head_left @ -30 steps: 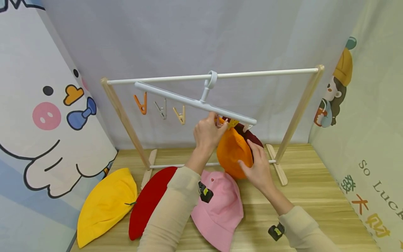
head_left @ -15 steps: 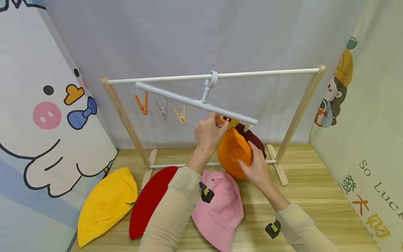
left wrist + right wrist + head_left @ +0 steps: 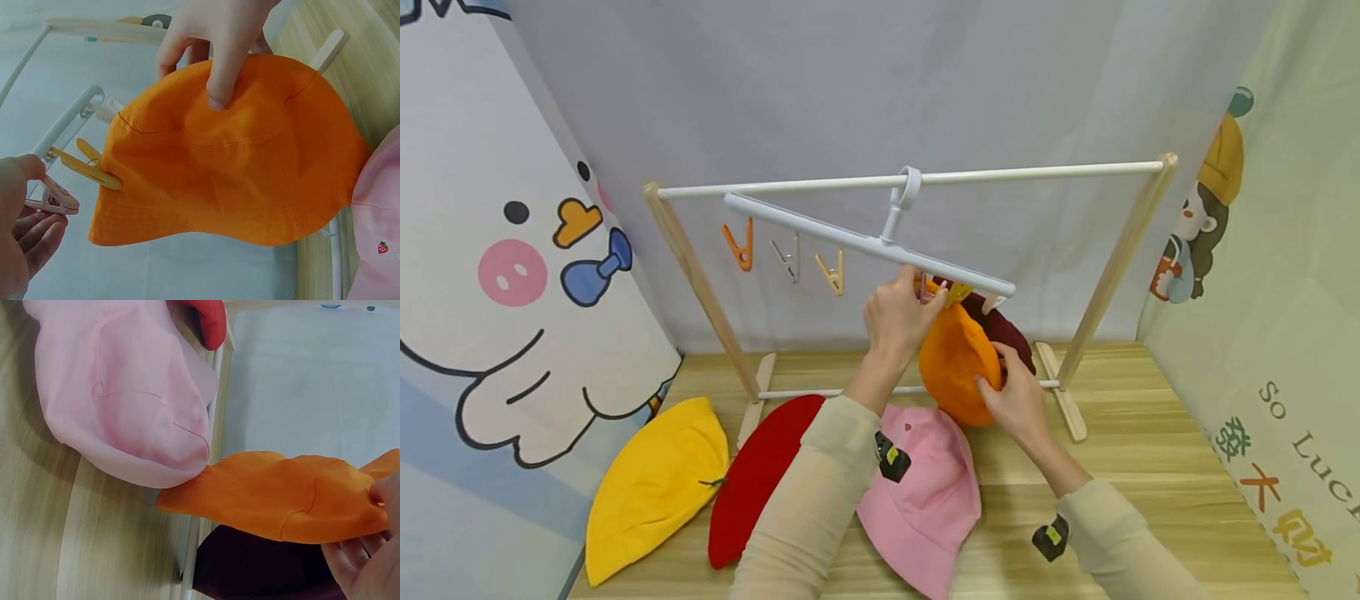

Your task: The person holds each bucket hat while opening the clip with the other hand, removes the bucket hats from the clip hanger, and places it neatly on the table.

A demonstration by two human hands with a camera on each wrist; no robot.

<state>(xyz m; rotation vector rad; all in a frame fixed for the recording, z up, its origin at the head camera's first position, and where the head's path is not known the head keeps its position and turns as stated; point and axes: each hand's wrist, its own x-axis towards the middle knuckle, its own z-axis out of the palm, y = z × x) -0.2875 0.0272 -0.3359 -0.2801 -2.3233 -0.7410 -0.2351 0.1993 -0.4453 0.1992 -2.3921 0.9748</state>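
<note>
An orange bucket hat hangs from the right end of a white hanger, its brim caught in a yellow clothespin. My left hand pinches a pink clothespin on the hanger, just beside the yellow one. In the left wrist view this pink clothespin stands apart from the hat's brim. My right hand grips the orange hat on its right side, thumb on the near face and fingers behind. A dark maroon hat hangs behind the orange one, partly hidden by it.
The hanger hooks over the white rail of a wooden-legged rack. Orange, grey and pale yellow clothespins dangle at its left. Yellow, red and pink hats lie on the wood-patterned table in front.
My right thumb and fingers have closed in on the orange hat's right side. The maroon hat's visible edge has shifted slightly downward to the right. My left hand stays at the pink clothespin.
</note>
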